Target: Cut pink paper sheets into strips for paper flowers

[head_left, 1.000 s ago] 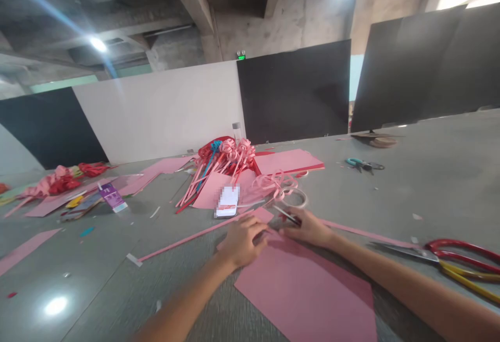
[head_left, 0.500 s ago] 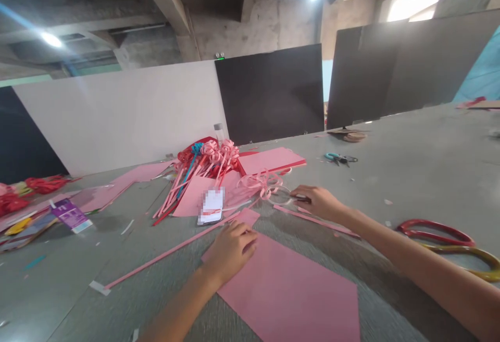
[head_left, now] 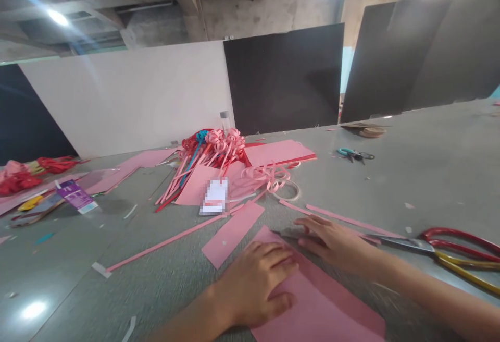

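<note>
My left hand (head_left: 255, 282) lies flat with its fingers stretched on a large pink paper sheet (head_left: 324, 313) at the near edge of the grey table. My right hand (head_left: 338, 243) rests at the sheet's far edge, fingers extended over a thin dark pointed thing (head_left: 284, 234) that I cannot make out. A short wide pink strip (head_left: 233, 232) lies just left of the sheet. Big scissors with red and yellow handles (head_left: 453, 251) lie to the right of my right wrist, blades pointing at it.
A long thin pink strip (head_left: 164, 245) runs off to the left. Behind are a tape ring (head_left: 288, 191), curled pink ribbon, a pile of paper flowers on sticks (head_left: 211, 149), pink sheets (head_left: 281, 151), small teal scissors (head_left: 353, 153) and a purple box (head_left: 76, 196).
My right hand has come back from the tape ring to the far edge of the sheet. My left hand has slid nearer on the sheet and spread flat. The view has tilted down.
</note>
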`<state>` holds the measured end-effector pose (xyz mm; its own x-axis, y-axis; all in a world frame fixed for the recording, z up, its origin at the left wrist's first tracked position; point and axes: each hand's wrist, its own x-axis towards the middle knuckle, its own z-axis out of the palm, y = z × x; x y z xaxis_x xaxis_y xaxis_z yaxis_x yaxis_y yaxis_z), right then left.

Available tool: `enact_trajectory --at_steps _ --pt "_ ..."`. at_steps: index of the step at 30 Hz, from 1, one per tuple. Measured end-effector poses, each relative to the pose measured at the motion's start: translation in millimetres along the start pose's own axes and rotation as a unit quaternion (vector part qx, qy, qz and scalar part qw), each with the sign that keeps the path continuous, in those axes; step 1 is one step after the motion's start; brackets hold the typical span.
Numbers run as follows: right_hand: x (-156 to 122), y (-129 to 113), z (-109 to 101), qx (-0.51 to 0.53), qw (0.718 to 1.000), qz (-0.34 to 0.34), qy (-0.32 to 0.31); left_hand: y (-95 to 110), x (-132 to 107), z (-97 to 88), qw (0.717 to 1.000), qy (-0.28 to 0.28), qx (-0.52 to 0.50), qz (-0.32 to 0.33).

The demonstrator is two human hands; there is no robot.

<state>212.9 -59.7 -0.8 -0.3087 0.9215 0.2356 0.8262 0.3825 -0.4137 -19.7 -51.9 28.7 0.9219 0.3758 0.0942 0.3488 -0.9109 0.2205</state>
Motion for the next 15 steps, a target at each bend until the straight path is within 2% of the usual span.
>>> enact_trajectory --at_steps 4,7,9,10,13,15 --pt "2.4 9.7 -0.9 -0.177 0.984 -0.002 0.015 -0.5 -0.3 1.2 1.0 -0.007 -0.005 -0.002" --pt "4.5 4.3 -4.1 -0.26 0.964 0.018 0.055 2.6 0.4 2.6 1.0 -0.003 -0.015 -0.013" --pt "3.9 -5.6 -7.1 -0.238 0.969 -0.014 0.071 5.9 0.8 4.0 1.0 0.001 -0.018 -0.014" --pt "2.9 -11.5 -8.4 -0.201 0.976 -0.052 0.059 7.4 0.9 4.9 1.0 0.003 -0.018 -0.012" --pt "-1.7 -28.1 -10.3 -0.045 0.979 -0.196 -0.033 8.8 0.8 8.2 1.0 -0.007 -0.014 0.02" --pt "-4.6 -34.3 -10.4 0.01 0.967 -0.243 -0.069 6.8 0.7 10.2 0.998 -0.015 -0.005 0.052"
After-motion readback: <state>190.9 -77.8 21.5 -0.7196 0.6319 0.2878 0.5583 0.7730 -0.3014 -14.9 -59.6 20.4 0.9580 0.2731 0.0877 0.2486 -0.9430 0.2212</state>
